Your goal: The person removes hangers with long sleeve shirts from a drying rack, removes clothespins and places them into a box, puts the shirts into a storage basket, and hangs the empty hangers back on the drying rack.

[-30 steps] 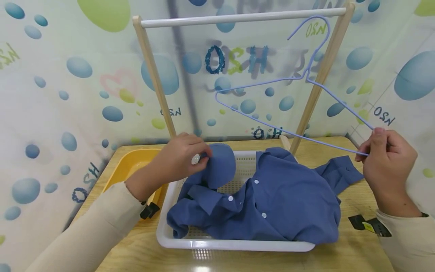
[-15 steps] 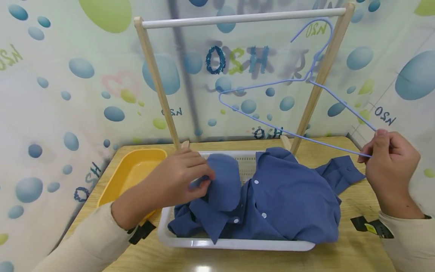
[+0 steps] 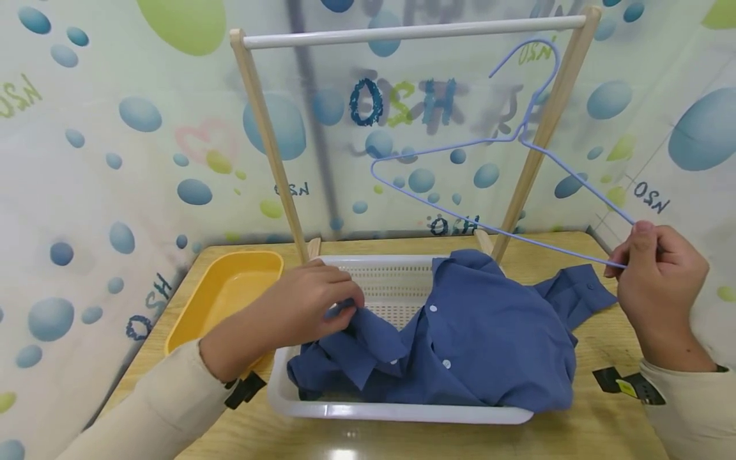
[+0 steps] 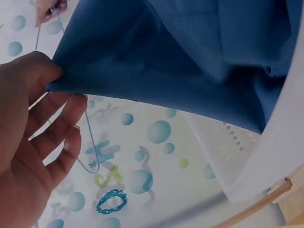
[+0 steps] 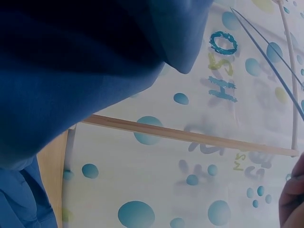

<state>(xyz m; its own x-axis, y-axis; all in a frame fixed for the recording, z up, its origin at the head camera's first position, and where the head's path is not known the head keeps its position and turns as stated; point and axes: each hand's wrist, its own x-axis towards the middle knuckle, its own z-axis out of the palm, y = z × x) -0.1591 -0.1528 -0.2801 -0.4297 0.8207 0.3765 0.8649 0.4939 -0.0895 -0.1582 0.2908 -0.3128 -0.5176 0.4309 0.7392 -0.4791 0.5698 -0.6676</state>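
Note:
A dark blue button-up shirt (image 3: 494, 338) lies heaped in a white perforated basket (image 3: 402, 413), one cuff hanging over the right side. My left hand (image 3: 313, 300) pinches an edge of the shirt at the basket's left part. The left wrist view shows thumb and forefinger on a corner of the blue cloth (image 4: 142, 71), the other fingers loosely bent below it. Raised on the right, my right hand (image 3: 661, 287) grips one end of a light purple wire hanger (image 3: 448, 207). Its hook points up and left, and its other end hangs in the air above the basket.
A wooden rack with a white crossbar (image 3: 414, 32) stands behind the basket, its right post (image 3: 540, 140) behind the hanger. On the left of the wooden table (image 3: 230, 441) sits a yellow tray (image 3: 224, 287). A patterned curtain (image 3: 144, 64) covers the wall.
My left hand has come lower with the shirt edge, and the flap of cloth that stood up has folded down. The right hand holds the hanger almost still, its hook slightly lower.

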